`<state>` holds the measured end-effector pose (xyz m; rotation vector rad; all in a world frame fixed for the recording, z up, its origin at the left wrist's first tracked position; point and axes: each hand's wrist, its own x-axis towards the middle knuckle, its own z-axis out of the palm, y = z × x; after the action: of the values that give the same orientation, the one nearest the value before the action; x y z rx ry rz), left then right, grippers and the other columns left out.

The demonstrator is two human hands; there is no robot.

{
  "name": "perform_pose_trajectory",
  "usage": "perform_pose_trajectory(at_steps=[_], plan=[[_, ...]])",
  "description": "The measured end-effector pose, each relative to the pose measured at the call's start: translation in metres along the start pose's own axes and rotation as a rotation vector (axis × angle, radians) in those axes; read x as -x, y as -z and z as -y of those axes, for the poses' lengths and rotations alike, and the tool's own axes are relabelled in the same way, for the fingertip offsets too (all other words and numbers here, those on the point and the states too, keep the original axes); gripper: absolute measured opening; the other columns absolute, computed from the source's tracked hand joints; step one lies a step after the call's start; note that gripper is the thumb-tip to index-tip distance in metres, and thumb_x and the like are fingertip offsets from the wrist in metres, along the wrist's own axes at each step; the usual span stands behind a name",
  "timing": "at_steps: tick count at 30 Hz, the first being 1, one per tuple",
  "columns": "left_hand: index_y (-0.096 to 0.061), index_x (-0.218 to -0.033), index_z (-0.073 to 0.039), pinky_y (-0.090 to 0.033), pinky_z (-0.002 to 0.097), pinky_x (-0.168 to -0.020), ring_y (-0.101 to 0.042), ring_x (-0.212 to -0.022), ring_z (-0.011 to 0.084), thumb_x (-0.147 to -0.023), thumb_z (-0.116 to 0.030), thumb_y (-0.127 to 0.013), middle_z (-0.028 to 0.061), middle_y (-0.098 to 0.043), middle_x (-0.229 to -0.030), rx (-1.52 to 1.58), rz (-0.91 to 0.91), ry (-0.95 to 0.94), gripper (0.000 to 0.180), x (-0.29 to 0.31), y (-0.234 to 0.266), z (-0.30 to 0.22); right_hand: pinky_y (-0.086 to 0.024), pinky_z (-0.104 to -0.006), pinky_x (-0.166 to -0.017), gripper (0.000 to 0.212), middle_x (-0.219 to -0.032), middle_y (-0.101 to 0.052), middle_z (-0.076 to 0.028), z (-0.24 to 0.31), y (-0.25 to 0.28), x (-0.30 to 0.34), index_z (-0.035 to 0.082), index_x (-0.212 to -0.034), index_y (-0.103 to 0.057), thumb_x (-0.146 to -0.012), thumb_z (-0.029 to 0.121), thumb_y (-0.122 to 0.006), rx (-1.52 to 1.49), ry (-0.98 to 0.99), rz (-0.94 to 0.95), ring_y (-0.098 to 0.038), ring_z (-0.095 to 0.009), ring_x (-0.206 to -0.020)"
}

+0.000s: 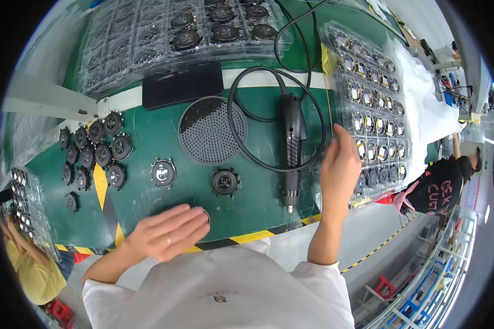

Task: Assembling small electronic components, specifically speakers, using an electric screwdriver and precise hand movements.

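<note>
My left hand (173,233) lies low over the front edge of the green bench, palm down with fingers together. A round watch part (207,215) shows only its rim at those fingertips; the rest is covered by the hand. My right hand (340,164) is raised beside the clear tray of watch cases (370,109), its thumb and index finger slightly apart, with nothing visible between them. Left of it lies a black electric screwdriver (292,148), bit toward me. Two watch bodies, one silver-rimmed (163,173) and one black (225,181), rest on the bench.
A round perforated dish (213,134) holds small dark screws. Behind it lies a black flat slab (182,86). Several dark watch bodies (101,155) cluster at left. Stacked clear trays (148,33) stand at the back. A black cable (233,101) loops around the screwdriver. Other people work at both sides.
</note>
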<state>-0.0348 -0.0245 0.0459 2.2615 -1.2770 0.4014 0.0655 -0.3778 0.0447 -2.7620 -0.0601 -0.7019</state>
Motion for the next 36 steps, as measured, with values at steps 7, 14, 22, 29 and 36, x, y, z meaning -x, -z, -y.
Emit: perform_pose_trajectory(at_steps=[7, 14, 22, 29, 36], plan=[[-0.076, -0.102, -0.004, -0.057, 0.0394, -0.098, -0.072, -0.108, 0.0264, -0.083, -0.007, -0.075, 0.0117, -0.075, -0.110, -0.036, -0.045, -0.118, 0.019, 0.003, 0.001, 0.002, -0.055, -0.0463, -0.079, 0.034, -0.107, -0.072, -0.023, 0.013, -0.011, 0.002, 0.001, -0.130, -0.063, -0.097, 0.006, -0.058, 0.233, -0.145, 0.235, -0.070, -0.042, -0.093], [-0.073, -0.105, 0.002, -0.058, 0.0462, -0.098, -0.072, -0.109, 0.0316, -0.083, 0.001, -0.072, 0.0177, -0.074, -0.112, 0.167, -0.029, 0.207, 0.022, -0.001, 0.003, 0.002, -0.056, -0.0415, -0.081, 0.031, -0.115, -0.071, -0.019, 0.021, 0.000, 0.008, 0.002, -0.125, -0.066, -0.096, 0.000, -0.055, 0.067, -0.066, 0.123, -0.071, -0.034, -0.096], [-0.057, -0.124, 0.008, -0.055, 0.0320, -0.097, -0.069, -0.109, 0.0193, -0.097, 0.008, -0.061, 0.0156, -0.071, -0.117, 1.316, -0.697, 1.039, 0.027, -0.037, -0.010, -0.040, -0.053, -0.0255, -0.069, 0.026, -0.103, -0.069, -0.018, 0.116, 0.035, 0.069, -0.010, -0.114, -0.064, -0.089, -0.005, -0.063, -1.119, -0.079, 0.425, -0.065, -0.016, -0.079], [-0.053, -0.124, 0.008, -0.062, 0.0395, -0.093, -0.070, -0.107, 0.0222, -0.098, 0.007, -0.059, 0.0187, -0.070, -0.115, 1.579, -0.807, 1.120, 0.027, -0.049, -0.014, -0.047, -0.056, -0.0272, -0.073, 0.030, -0.109, -0.063, -0.018, 0.126, 0.017, 0.082, -0.011, -0.117, -0.060, -0.088, -0.011, -0.066, -1.455, -0.309, 0.486, -0.065, -0.017, -0.086], [-0.052, -0.124, 0.008, -0.063, 0.0440, -0.092, -0.070, -0.108, 0.0253, -0.099, 0.007, -0.057, 0.0201, -0.070, -0.116, 1.627, -0.803, 1.105, 0.026, -0.048, -0.015, -0.047, -0.057, -0.0270, -0.074, 0.028, -0.104, -0.065, -0.016, 0.123, 0.017, 0.078, -0.011, -0.115, -0.059, -0.088, -0.012, -0.067, -1.507, -0.339, 0.517, -0.065, -0.017, -0.086]])
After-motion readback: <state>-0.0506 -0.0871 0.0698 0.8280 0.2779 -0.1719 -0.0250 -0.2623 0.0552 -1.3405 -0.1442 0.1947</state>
